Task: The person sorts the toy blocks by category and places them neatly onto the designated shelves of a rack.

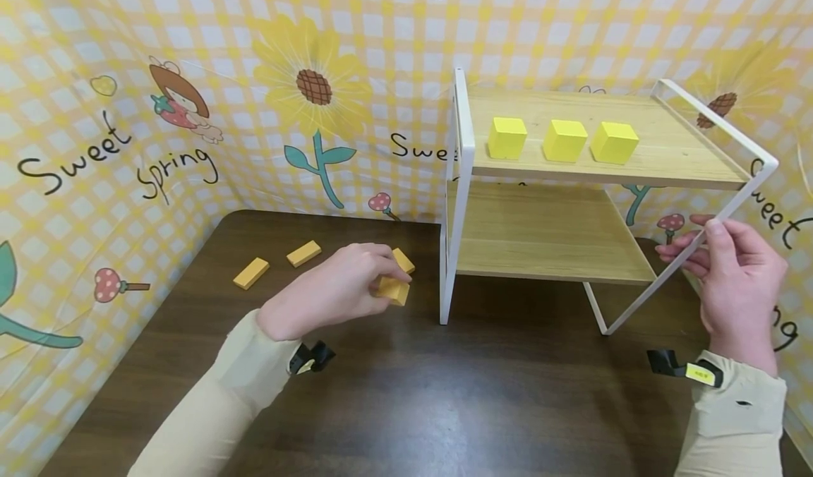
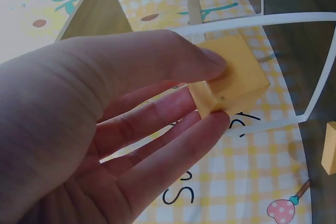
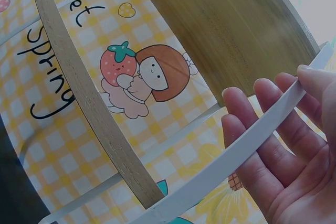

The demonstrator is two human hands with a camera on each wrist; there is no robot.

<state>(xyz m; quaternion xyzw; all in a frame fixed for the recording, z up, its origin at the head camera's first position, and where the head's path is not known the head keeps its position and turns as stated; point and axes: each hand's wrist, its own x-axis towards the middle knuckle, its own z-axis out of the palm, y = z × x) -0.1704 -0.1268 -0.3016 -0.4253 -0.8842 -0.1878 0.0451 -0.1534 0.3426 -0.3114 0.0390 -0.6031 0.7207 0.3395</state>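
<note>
My left hand (image 1: 336, 283) pinches an orange-yellow wooden block (image 2: 239, 72) between thumb and fingers, above the table and left of the shelf. Another such block (image 1: 403, 260) lies just behind that hand, partly covered by it. Farther left are two more flat blocks, one (image 1: 251, 273) nearer and one (image 1: 303, 253) farther back. At the right side of the two-tier shelf (image 1: 559, 240), my right hand (image 1: 739, 272) holds the slanted white frame bar (image 3: 262, 129), thumb in front and fingers behind. Three yellow cubes stand in a row on the upper board, the middle one (image 1: 564, 140) between its neighbours.
The shelf's left white frame (image 1: 449, 251) stands close to the right of my left hand. Its lower wooden board (image 1: 552, 230) sits above the dark table (image 1: 406, 406). A yellow checked cloth (image 1: 381, 53) hangs behind and along the sides.
</note>
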